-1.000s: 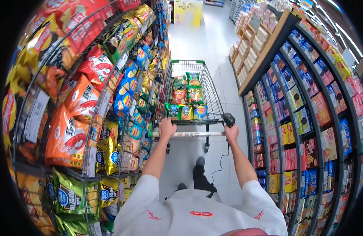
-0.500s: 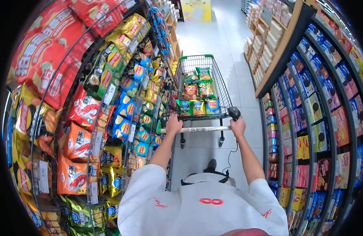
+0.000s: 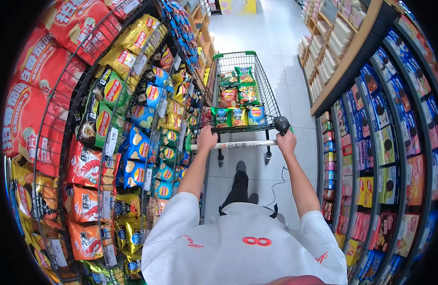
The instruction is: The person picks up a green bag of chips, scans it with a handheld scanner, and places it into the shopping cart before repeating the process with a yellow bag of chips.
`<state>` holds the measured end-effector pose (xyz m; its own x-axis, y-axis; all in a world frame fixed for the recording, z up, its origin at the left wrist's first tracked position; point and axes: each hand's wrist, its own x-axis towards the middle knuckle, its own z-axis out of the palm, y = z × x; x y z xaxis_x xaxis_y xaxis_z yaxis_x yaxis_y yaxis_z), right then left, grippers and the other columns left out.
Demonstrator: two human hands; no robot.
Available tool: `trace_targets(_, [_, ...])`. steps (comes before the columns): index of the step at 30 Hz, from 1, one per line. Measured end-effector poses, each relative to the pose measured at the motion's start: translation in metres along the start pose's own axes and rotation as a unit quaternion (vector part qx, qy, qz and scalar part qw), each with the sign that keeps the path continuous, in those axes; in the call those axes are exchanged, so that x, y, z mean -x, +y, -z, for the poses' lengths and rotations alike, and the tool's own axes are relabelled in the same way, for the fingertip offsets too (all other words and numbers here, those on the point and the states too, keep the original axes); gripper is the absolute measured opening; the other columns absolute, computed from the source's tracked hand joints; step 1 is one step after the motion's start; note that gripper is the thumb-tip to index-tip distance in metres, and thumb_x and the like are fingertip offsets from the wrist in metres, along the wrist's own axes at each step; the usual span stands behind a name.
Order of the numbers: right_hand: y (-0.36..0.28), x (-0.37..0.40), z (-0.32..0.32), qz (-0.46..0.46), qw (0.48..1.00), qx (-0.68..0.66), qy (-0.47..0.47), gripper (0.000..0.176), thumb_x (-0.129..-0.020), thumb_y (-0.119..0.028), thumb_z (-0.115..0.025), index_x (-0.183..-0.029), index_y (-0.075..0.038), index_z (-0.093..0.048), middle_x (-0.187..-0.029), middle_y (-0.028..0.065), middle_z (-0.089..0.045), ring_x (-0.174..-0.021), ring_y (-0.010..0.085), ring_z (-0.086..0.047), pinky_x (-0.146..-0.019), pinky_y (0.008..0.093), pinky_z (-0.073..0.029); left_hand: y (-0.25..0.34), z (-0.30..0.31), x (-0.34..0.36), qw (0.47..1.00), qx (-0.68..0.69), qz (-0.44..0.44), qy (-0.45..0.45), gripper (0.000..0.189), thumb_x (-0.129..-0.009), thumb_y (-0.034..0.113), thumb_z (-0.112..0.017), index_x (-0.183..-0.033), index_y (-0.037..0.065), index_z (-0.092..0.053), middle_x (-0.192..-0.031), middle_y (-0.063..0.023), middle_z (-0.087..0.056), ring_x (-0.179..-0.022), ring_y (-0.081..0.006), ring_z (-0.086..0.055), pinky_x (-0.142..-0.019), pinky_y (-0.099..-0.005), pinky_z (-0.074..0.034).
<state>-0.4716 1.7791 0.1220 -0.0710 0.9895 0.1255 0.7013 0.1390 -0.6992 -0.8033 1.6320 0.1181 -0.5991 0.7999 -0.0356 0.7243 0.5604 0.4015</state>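
Observation:
My left hand is closed around the left part of the shopping cart handle. At the handle's right end, my right hand is also closed, with a black rounded device rising just above its fingers. A thin dark cable hangs below that hand. Ahead of both hands is the wire shopping cart with green corners. Inside it lie several bags of snacks, among them a red chip bag, a blue chip bag and a green bag.
Chip racks rise close along the left side, their bags near the cart. On the right stand shelves of boxed biscuits and a wood-edged shelf with pale packages. Pale floor tiles run forward between them.
The cart and both hands have moved forward along the aisle, and the shelves have slid backward in view. One leg now shows stepping forward under the handle. Both hands keep their hold.

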Motion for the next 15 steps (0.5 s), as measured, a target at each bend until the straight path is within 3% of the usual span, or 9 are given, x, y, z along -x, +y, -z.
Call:
trace_targets(6, [-0.015, -0.068, -0.016, -0.015, 0.999, 0.026, -0.027, 0.026, -0.073, -0.022, -0.064, -0.091, -0.003, -0.068, -0.086, 0.0229, -0.069, -0.086, 0.0457, -0.066, -0.080, 0.0544, -0.052, 0.020, -0.002, -0.065, 1.000, -0.001, -0.010, 0.016, 0.039, -0.085, 0.024, -0.059, -0.118, 0.003, -0.061, -0.123, -0.0145, -0.061, -0.121, -0.0329, -0.054, -0.101, -0.0454, -0.046])
trace_targets(10, [-0.029, -0.117, -0.033, 0.027, 0.997, 0.069, -0.002, 0.024, -0.072, -0.020, -0.064, -0.087, -0.001, -0.070, -0.083, 0.0255, -0.070, -0.082, 0.0449, -0.067, -0.078, 0.0540, -0.054, 0.033, -0.002, -0.119, 0.999, 0.015, -0.013, 0.026, 0.038, -0.085, 0.025, -0.059, -0.117, 0.003, -0.061, -0.121, -0.0151, -0.062, -0.121, -0.0332, -0.054, -0.101, -0.0460, -0.046])
trace_targets(15, [-0.037, -0.186, -0.063, 0.006, 0.996, 0.062, -0.057, 0.030, -0.072, -0.023, -0.066, -0.090, 0.000, -0.069, -0.090, 0.0243, -0.070, -0.089, 0.0442, -0.067, -0.084, 0.0515, -0.052, 0.042, 0.008, -0.187, 0.999, 0.036, -0.018, 0.022, 0.035, -0.085, 0.024, -0.059, -0.113, 0.003, -0.061, -0.120, -0.0160, -0.061, -0.120, -0.0336, -0.054, -0.100, -0.0463, -0.047])
